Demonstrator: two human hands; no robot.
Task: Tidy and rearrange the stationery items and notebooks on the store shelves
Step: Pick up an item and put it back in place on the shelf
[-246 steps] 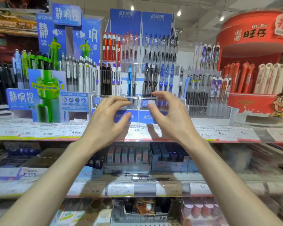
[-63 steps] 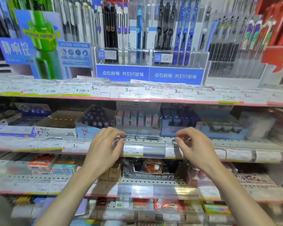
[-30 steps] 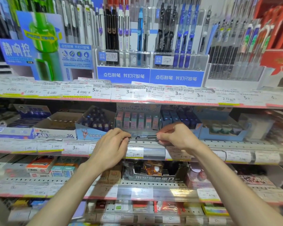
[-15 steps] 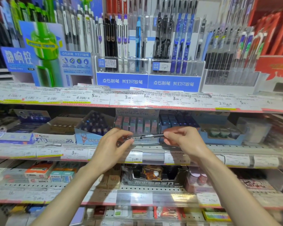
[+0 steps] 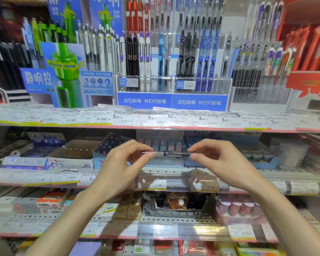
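Head view | left hand and right hand pinch pen ends | pen level

Bright even store lighting, glare on the clear price strip of the lowest shelf, motion blur throughout, strongest at edges, wide-angle bowing of shelf lines

At your 12 o'clock, the two blue display panels under the clear pen racks each read 点石制笔 我们只做笔, and at 10 o'clock the blue sign reads 静响控. The price tags along the upper shelf edge show 4.0元, 4.01元/支, 5.00, 3.00 four times over and 2.72元. Toward 9 o'clock the white box is printed 48 and 30, the pastel box header dead ahead reads Sanrio characters, and lower tags show 1.36元 and 2.0元.
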